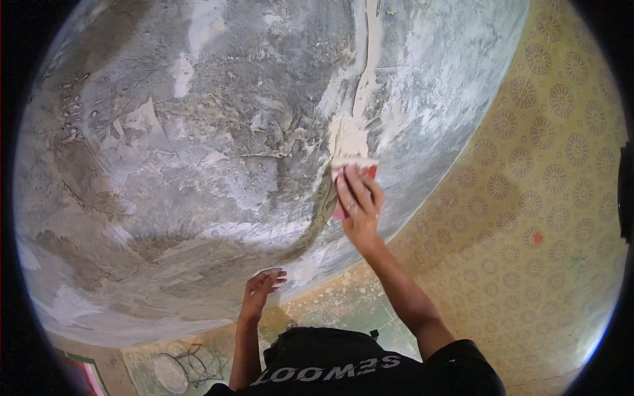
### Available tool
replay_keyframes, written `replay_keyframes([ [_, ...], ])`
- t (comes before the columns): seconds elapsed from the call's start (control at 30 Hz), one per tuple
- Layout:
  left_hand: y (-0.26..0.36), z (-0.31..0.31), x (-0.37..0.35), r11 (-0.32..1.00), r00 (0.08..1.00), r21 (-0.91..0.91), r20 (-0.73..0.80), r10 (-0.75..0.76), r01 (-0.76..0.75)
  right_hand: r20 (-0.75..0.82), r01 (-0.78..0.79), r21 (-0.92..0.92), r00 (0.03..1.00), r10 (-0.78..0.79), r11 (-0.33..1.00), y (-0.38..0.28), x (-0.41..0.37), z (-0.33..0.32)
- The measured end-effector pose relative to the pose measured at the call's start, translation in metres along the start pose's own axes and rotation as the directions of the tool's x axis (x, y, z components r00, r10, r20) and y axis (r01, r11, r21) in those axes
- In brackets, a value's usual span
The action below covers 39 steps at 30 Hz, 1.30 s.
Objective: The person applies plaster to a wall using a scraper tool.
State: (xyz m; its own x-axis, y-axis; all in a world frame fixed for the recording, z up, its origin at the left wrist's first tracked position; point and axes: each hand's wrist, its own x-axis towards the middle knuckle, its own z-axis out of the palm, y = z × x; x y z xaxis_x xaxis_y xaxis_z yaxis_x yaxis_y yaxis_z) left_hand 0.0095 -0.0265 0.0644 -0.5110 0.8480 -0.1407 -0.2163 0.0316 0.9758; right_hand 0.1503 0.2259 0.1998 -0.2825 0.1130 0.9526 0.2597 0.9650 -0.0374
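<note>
My right hand point(360, 198) is wrapped round a red putty spreader point(339, 211), its fingers pressed flat along the blade. The spreader's upper edge is coated with pale putty and lies against the grey plastered wall point(224, 119). Just above it, a thick cream strip of wet putty point(354, 135) runs up the wall with ragged edges. Lower down and to the left, my left hand point(263, 285) is close to the wall's lower part. Its fingers are loosely bent and apart, with nothing visible in them.
On the right, an adjoining yellowish wall point(528, 198) carries a repeated round flower pattern. A round-topped metal stool point(173, 373) stands on the floor at lower left. The greenish floor point(389, 323) is spattered with pale specks. A doorway edge point(89, 376) shows at bottom left.
</note>
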Motion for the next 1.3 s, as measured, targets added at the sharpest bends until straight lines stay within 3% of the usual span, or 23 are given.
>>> replay_keyframes([
  [0.07,0.000,-0.001,0.002,1.000,1.000,0.014,-0.004,-0.013,0.013,0.090,-0.027,0.075,0.996,0.021,0.997,-0.008,-0.033,-0.001],
  [0.17,-0.002,-0.004,0.008,1.000,1.000,-0.006,0.015,0.006,-0.006,0.075,-0.054,0.163,0.996,0.042,0.985,-0.017,-0.051,-0.015],
  [0.2,0.000,-0.003,0.008,1.000,1.000,-0.002,0.005,0.005,-0.005,0.075,-0.054,0.161,0.996,0.042,0.986,-0.013,-0.041,-0.020],
  [0.27,-0.001,0.001,0.007,1.000,1.000,0.006,0.005,-0.013,0.013,-0.086,-0.067,0.032,0.994,0.070,0.997,-0.002,0.000,-0.035],
  [0.33,-0.002,0.002,0.012,1.000,0.999,0.025,0.049,-0.002,0.001,-0.159,-0.068,0.044,0.985,0.074,0.997,0.012,0.048,-0.044],
  [0.43,0.005,0.008,0.010,0.999,0.998,0.028,0.064,0.019,-0.021,-0.147,0.036,0.162,0.989,-0.012,0.986,0.014,0.110,-0.055],
  [0.5,0.009,0.011,0.007,0.999,0.998,0.032,0.056,0.030,-0.032,-0.022,0.128,0.077,0.992,-0.127,0.989,0.015,0.119,-0.055],
  [0.6,-0.002,0.005,0.010,0.999,0.998,0.017,0.041,0.040,-0.041,0.003,0.143,0.036,0.990,-0.143,0.989,0.007,0.067,-0.022],
  [0.77,-0.010,0.005,0.005,0.999,0.999,0.034,0.040,0.000,-0.001,0.192,0.128,0.161,0.969,-0.158,0.979,-0.012,-0.036,-0.015],
  [0.83,-0.007,0.005,0.003,1.000,1.000,0.000,0.026,-0.018,0.018,0.392,0.064,0.264,0.905,-0.168,0.962,-0.022,-0.061,-0.025],
  [0.87,-0.004,0.004,0.002,1.000,1.000,0.002,0.023,-0.014,0.014,0.387,0.067,0.266,0.906,-0.170,0.962,-0.021,-0.066,-0.029],
  [0.93,0.002,0.006,0.000,0.999,1.000,0.023,0.000,-0.025,0.025,0.293,-0.056,0.264,0.956,-0.024,0.963,-0.019,-0.059,-0.043],
  [0.97,0.001,0.007,0.000,0.999,1.000,0.020,0.000,-0.030,0.030,0.193,-0.014,0.200,0.981,-0.025,0.980,-0.008,-0.049,-0.044],
  [1.03,0.001,0.008,0.000,0.998,1.000,0.057,0.007,-0.019,0.019,0.099,-0.035,0.060,0.995,0.029,0.998,0.003,0.005,-0.061],
  [1.1,0.000,0.010,0.000,0.999,1.000,0.052,0.030,-0.007,0.006,-0.078,-0.019,0.088,0.997,0.026,0.996,0.013,0.057,-0.063],
  [1.2,0.001,0.015,-0.004,0.999,0.998,0.047,0.050,0.022,-0.024,-0.112,-0.015,0.078,0.993,0.024,0.997,0.029,0.085,-0.047],
  [1.3,0.001,0.012,-0.006,0.999,0.999,0.033,0.029,0.034,-0.035,-0.054,0.009,0.101,0.999,-0.003,0.995,0.025,0.048,-0.019],
])
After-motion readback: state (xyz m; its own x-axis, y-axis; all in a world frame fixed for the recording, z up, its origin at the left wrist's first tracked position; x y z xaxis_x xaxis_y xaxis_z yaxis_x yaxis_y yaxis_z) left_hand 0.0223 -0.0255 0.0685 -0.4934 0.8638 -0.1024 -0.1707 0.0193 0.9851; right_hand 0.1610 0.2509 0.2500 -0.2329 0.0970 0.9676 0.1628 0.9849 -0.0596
